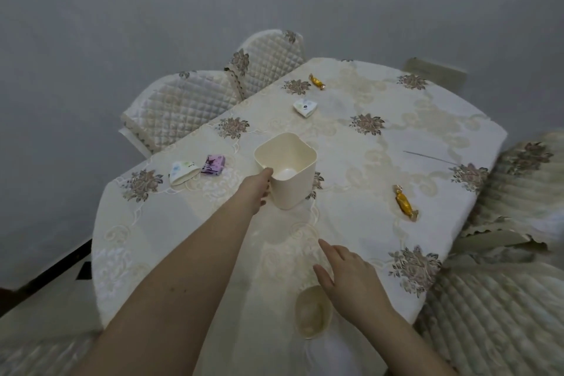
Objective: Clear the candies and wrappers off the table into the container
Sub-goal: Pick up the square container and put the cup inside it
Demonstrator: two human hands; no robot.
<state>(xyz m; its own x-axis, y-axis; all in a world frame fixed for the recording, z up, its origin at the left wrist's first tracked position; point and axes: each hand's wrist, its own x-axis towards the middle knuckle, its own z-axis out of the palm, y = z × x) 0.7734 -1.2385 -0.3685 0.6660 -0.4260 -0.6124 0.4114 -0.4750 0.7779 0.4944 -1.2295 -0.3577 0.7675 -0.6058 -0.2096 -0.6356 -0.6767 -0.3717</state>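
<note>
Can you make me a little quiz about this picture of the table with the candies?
1. How many gold-wrapped candies lie on the tablecloth?
2. True or false: the left hand has its grip on the cream container.
3. Which is closest to the purple wrapper? A) the white wrapper beside it B) the far gold candy C) the near gold candy

Key:
1. Two.
2. True; its thumb hooks over the rim.
3. A. They lie side by side, left of the container.

Bonus fact: the right hand hovers open and holds nothing.
</note>
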